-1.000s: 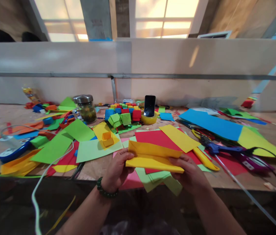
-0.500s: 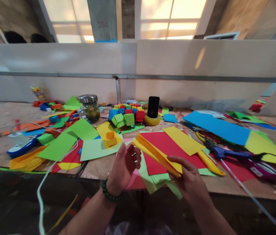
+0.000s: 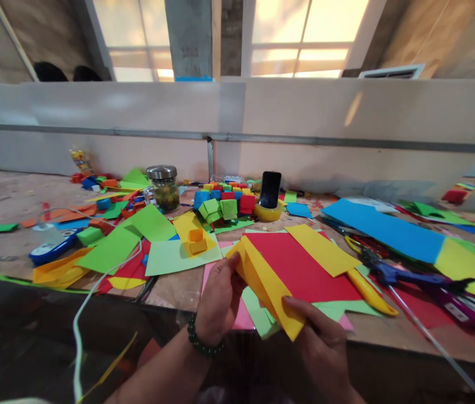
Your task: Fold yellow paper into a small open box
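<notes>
Paper, yellow and folded lengthwise, slanted between both hands; left hand pinched its far end and right hand its near end, fingers nearly closed, probably to steady the fold. Beyond the grip, a tape roll seemingly propped the phone upright.

Red sheet, vivid blue sheet, dark green beaded bracelet; the folded paper is plain golden yellow, the phone black, the tape roll yellow
</notes>
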A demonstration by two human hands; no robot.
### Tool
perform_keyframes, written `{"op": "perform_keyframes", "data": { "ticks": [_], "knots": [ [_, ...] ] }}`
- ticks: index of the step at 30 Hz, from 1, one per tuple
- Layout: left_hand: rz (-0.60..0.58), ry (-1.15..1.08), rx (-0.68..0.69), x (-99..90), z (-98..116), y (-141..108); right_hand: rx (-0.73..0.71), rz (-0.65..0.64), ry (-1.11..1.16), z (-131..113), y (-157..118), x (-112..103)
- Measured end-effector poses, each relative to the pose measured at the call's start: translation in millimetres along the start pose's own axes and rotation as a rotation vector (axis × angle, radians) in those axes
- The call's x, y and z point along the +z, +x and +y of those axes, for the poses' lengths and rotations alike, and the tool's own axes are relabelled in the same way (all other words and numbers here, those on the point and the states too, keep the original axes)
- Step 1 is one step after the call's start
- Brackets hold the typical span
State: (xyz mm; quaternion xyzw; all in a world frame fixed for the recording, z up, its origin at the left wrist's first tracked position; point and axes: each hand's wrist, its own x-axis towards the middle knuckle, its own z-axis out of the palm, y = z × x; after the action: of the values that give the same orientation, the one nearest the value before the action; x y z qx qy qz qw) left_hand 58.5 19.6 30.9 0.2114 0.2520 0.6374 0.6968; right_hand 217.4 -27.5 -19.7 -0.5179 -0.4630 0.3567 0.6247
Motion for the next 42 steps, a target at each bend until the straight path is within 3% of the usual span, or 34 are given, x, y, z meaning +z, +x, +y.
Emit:
{"op": "perform_keyframes", "data": {
  "ticks": [6,12,17,19,21,25,27,30,34,39,42],
  "knots": [
    [-0.124,-0.079,-0.066,4.7,-7.1,-9.8,-0.221,-0.039,-0.077,4.8,-8.5,1.0],
    [-0.04,-0.079,0.016,16.2,-13.6,-17.3,-0.726,-0.132,-0.246,23.1,-9.5,1.3],
    [-0.08,0.031,0.08,11.1,-9.0,-15.2,-0.881,-0.396,-0.339,17.3,-8.2,1.4],
    [-0.138,0.139,0.102,6.1,-5.2,-14.1,-0.885,-0.511,-0.409,5.6,-9.5,-4.7],
    [-0.199,0.259,0.125,1.5,-1.3,-14.2,-0.854,-0.512,-0.477,-9.0,-9.7,-14.2],
    [-0.341,0.468,0.196,-3.1,2.7,-20.1,-0.841,-0.219,-0.558,-40.1,2.4,-28.1],
    [-0.433,0.564,0.214,-2.8,2.5,-25.4,-0.785,-0.13,-0.536,-55.0,13.7,-26.1],
    [-0.547,0.665,0.215,0.1,1.5,-33.0,-0.645,-0.218,-0.459,-72.5,28.0,-13.9],
    [-0.6,0.715,0.24,1.3,1.4,-39.6,-0.53,-0.377,-0.334,-78.6,31.8,0.6],
    [-0.607,0.666,0.173,-6.8,1.7,-44.6,-0.511,-0.348,-0.219,-69.9,25.9,-0.9],
    [-0.59,0.74,0.271,-8.5,2.4,-45.6,-0.518,-0.383,-0.166,-66.6,24.5,-4.8]
  ]
}}
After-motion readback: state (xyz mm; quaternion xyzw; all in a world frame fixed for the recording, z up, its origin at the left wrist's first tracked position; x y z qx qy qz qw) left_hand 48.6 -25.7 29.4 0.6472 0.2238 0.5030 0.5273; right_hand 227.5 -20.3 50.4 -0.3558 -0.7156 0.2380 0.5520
